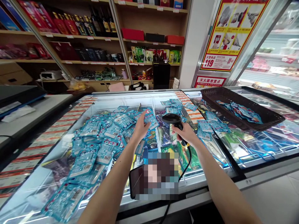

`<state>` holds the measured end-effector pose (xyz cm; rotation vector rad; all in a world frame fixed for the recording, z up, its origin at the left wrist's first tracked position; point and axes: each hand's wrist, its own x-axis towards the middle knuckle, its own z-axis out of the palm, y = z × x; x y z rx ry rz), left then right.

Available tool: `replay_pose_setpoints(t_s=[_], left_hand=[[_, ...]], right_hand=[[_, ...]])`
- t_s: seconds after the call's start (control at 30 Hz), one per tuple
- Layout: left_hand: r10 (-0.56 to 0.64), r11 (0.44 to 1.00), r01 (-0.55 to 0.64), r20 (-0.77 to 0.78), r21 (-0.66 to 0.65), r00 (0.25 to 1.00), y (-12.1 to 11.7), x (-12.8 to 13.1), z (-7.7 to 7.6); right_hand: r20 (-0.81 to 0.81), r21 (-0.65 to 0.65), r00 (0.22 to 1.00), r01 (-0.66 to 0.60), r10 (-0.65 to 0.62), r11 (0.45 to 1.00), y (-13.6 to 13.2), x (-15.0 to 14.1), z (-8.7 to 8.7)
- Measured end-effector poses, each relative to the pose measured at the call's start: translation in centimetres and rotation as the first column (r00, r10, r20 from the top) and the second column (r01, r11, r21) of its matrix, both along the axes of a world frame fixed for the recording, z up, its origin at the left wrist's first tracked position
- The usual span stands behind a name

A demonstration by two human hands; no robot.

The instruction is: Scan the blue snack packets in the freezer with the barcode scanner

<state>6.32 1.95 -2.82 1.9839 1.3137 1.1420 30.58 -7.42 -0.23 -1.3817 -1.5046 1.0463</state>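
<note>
My right hand [187, 133] is wrapped round the grip of a black barcode scanner [173, 120], its head pointing left over the freezer lid. Its black cable hangs down past the counter edge. My left hand [140, 124] reaches forward with fingers on a blue snack packet [149, 119] at the top of a large heap of blue packets [98, 146] spread over the glass freezer top [112, 101]. A phone [136, 185] lies near the front edge between my arms; its screen is blurred.
A dark woven basket [268, 119] with several blue packets stands at the right on the freezer glass. More loose packets [210, 126] lie beside it. Shelves of boxed goods [93, 37] fill the back wall. A counter [35, 109] is at the left.
</note>
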Motion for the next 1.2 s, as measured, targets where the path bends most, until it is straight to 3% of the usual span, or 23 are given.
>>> replay_pose_setpoints(t_s=[0.13,0.27,0.4,0.53,0.73,1.2], left_hand=[[-0.016,0.999,0.024,-0.218,0.037,0.976,-0.7,0.2,1.2],[-0.192,0.981,0.172,-0.349,-0.085,0.918,-1.8,-0.4,2.5],[-0.427,0.901,0.309,-0.5,-0.304,0.753,-3.9,-1.4,4.2],[-0.65,0.759,0.422,-0.544,-0.495,0.531,-7.1,-2.2,5.8],[-0.679,0.734,0.41,-0.571,-0.541,0.462,-10.2,-2.8,6.1],[-0.634,0.771,0.403,-0.656,-0.493,0.41,-11.0,-2.2,4.9]], right_hand=[[-0.007,0.012,1.0,-0.005,0.005,1.0,0.0,0.1,0.1],[-0.012,0.024,1.0,-0.023,0.023,0.999,0.0,0.1,0.2],[-0.016,0.021,0.999,-0.027,0.027,0.999,0.0,0.2,0.1],[0.003,0.021,1.0,-0.012,0.012,1.0,0.1,0.4,-0.3],[-0.019,0.028,1.0,-0.008,0.008,1.0,0.2,0.4,-0.6],[-0.002,0.032,1.0,-0.012,0.013,0.999,0.1,0.4,-0.2]])
